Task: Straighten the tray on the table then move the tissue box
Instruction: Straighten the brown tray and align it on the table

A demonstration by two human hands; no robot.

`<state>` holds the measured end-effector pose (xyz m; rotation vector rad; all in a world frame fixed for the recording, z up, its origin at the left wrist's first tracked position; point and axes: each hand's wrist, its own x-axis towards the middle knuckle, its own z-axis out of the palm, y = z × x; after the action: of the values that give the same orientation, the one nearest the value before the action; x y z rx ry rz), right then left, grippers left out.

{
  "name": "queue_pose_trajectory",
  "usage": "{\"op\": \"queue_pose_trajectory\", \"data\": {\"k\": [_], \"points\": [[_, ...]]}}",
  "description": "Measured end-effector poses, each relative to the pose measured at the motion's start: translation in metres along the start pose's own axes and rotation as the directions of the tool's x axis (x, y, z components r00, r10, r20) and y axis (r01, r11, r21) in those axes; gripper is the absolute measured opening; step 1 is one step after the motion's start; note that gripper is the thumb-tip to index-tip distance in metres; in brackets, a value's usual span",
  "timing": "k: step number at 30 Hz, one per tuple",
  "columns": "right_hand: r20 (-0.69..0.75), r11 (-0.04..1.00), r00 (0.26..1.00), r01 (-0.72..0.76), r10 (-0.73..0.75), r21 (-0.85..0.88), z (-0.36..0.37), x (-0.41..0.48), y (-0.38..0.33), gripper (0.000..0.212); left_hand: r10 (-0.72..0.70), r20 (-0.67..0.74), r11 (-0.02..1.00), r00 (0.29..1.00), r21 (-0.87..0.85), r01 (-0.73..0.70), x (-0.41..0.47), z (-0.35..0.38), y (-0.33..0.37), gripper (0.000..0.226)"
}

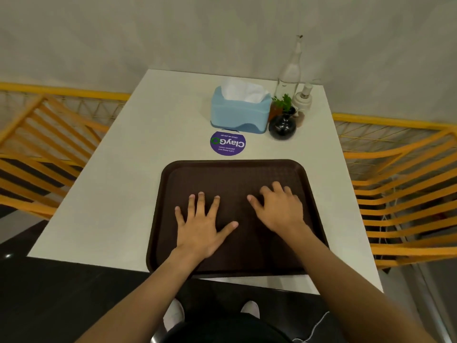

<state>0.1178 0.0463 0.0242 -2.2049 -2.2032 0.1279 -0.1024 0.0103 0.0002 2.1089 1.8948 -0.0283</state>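
Observation:
A dark brown tray (232, 169) lies on the white table (118, 184), close to the near edge, its front left corner slightly over that edge. My left hand (202, 226) rests flat on the tray's left half with fingers spread. On the right half my right hand (279, 209) lies palm down, fingers slightly curled and apart. Neither hand holds anything. A light blue tissue box (239, 115) with white tissue sticking up stands beyond the tray, at the far middle of the table.
A round purple sticker (228, 143) lies between tray and tissue box. Right of the box stand a small black vase with a green sprig (282, 126), a tall glass bottle (289, 75) and a pump dispenser (303, 101). Orange slatted chairs (405, 199) flank the table.

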Motion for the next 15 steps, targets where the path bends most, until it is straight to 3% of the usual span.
{"op": "queue_pose_trajectory", "data": {"k": [4,10,15], "points": [[-0.033,0.995,0.995,0.092,-0.091,0.046,-0.009,0.034,-0.012,0.042,0.073,0.018,0.996,0.997,0.04,-0.074,0.007,-0.008,-0.04,0.098],[0.014,0.991,0.991,0.133,-0.133,-0.007,-0.009,0.076,-0.037,0.049,0.182,0.111,0.98,0.977,0.057,-0.189,0.024,-0.026,-0.089,0.097],[0.049,0.993,0.993,0.111,-0.109,-0.047,-0.002,0.087,-0.06,0.039,0.238,0.171,0.968,0.956,0.041,-0.248,0.036,-0.041,-0.125,0.091]]}}
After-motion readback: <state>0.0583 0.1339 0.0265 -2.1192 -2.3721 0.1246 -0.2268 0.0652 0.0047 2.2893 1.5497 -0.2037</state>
